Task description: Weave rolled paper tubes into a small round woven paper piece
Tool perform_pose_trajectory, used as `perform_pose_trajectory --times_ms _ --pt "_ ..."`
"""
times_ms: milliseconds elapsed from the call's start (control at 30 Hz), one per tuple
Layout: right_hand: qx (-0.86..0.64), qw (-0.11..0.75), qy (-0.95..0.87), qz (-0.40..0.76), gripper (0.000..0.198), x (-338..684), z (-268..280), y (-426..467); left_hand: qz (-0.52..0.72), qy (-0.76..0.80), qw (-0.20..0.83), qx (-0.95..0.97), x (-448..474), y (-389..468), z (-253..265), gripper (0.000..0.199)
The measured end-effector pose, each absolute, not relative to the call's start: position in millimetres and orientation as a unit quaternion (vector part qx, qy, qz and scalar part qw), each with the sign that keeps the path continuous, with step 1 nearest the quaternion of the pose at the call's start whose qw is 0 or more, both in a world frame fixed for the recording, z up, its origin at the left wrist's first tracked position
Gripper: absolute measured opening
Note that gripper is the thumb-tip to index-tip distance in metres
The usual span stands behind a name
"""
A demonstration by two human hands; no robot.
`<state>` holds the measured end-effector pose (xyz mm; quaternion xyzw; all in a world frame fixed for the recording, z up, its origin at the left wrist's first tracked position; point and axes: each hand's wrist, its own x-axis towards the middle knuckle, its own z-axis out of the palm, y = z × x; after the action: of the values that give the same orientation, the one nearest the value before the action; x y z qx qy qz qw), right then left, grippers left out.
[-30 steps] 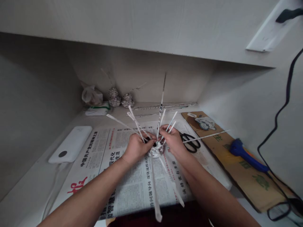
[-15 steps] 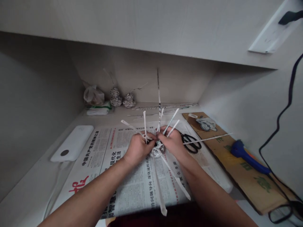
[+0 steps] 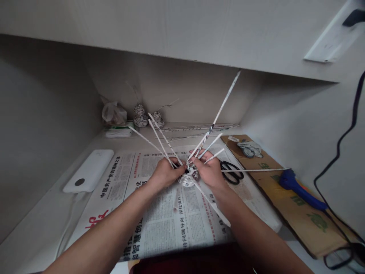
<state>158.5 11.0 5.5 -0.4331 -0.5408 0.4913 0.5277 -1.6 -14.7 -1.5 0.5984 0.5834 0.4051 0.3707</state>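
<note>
Between my hands is a small woven paper piece point(image 3: 188, 180), made of rolled newspaper, with several paper sticks fanning out from it. My left hand point(image 3: 167, 171) is closed on its left side, fingers curled around the bases of the sticks there. On the other side my right hand point(image 3: 209, 167) pinches a stick close to the weave. One long paper stick point(image 3: 225, 101) slants up to the right from the piece. Another paper stick point(image 3: 211, 201) points down towards me. My fingertips partly hide the weave. Black-handled scissors point(image 3: 232, 173) lie just right of my right hand.
Newspaper point(image 3: 114, 190) covers the table. A white power bank point(image 3: 89, 171) with a cable lies left. At the back stand two woven gourd shapes point(image 3: 140, 116), a plastic bag point(image 3: 114, 113) and loose paper sticks point(image 3: 196, 129). Cardboard point(image 3: 302, 220) with a blue glue gun point(image 3: 302, 190) lies right.
The long stick has swung from upright to a slant up and right. A stick that hung towards me is now up at the left, among the sticks by my left hand.
</note>
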Motion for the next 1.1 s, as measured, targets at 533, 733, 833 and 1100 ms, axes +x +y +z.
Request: perform_pose_trajectory --times_ms 533,733,833,1100 --pt "-0.431 0.503 -0.618 0.424 0.018 163 11 1 0.432 0.573 0.470 0.514 1 -15 1 0.021" --pt "-0.470 0.464 -0.635 0.400 0.020 167 10 4 0.469 0.528 0.505 0.497 0 -15 1 0.015" --pt "-0.495 0.461 -0.614 0.407 0.018 169 10 5 0.460 0.548 0.458 0.528 -1 -14 0 0.020" --pt "-0.439 0.498 -0.629 0.405 0.012 164 16 -2 0.449 0.549 0.391 0.587 0 -13 -2 0.018"
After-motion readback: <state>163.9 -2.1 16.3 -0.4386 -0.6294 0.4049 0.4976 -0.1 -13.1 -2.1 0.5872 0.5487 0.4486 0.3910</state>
